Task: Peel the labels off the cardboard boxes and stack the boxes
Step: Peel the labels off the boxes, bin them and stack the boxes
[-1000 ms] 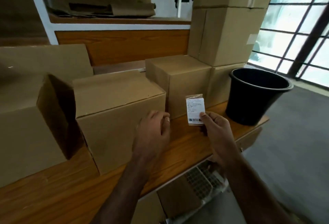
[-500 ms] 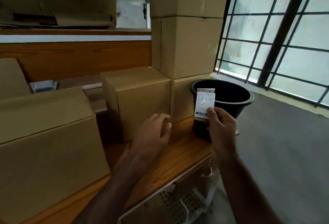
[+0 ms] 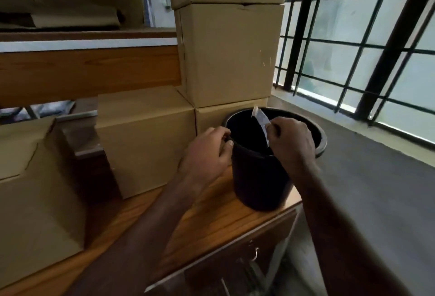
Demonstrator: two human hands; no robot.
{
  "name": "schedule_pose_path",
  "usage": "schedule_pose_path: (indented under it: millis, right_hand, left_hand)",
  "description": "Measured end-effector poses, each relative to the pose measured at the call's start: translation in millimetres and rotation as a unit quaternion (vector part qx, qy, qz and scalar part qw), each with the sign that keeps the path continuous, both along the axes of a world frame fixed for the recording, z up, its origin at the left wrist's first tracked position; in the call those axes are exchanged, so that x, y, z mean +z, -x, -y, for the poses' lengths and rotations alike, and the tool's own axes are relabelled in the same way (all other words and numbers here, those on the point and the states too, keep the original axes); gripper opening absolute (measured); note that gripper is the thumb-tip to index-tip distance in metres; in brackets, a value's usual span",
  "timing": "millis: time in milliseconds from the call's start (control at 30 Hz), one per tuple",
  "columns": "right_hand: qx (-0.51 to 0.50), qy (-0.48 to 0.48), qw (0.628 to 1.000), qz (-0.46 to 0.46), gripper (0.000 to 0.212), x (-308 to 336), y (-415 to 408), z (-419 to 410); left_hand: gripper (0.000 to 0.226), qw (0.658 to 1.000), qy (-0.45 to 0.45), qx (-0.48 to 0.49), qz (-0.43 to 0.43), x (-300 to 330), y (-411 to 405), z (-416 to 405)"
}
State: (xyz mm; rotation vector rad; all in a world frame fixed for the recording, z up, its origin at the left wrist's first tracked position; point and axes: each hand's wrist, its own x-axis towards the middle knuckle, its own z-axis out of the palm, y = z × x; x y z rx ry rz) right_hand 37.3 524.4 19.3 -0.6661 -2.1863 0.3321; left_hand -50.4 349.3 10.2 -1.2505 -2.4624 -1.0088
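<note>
My right hand [image 3: 290, 141] pinches a peeled white label [image 3: 260, 120] and holds it edge-on over the mouth of a black bucket [image 3: 259, 178]. Fingers of my left hand [image 3: 207, 154] curl over the bucket's near-left rim. A small cardboard box [image 3: 146, 140] stands on the wooden table [image 3: 211, 220] left of the bucket. Behind the bucket rises a stack of three boxes [image 3: 228, 53]. A larger box [image 3: 35, 197] sits at the near left.
The bucket stands near the table's right corner, beyond which the grey floor [image 3: 376, 189] drops away. A barred window [image 3: 364, 48] fills the right. A shelf with flattened cardboard [image 3: 70, 11] runs along the back. A drawer with a handle [image 3: 254, 254] lies under the tabletop.
The view swung right. My right hand carried the label from in front of the boxes to over the bucket, turning it edge-on. My left hand moved right onto the bucket's rim.
</note>
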Motion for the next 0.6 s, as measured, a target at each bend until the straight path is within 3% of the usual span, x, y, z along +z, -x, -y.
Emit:
schedule_pose_path:
  millis: [300,600]
  right_hand:
    - [0.057,-0.011,0.997,-0.049,0.019,-8,1,-12]
    - [0.119,-0.015,0.988,-0.095,0.015,-1,18,48]
  left_hand:
    - [0.033,1.000,-0.009,0.015,0.004,-9,9,-23]
    - [0.029,0.997,-0.026,0.075,0.015,1,17,36]
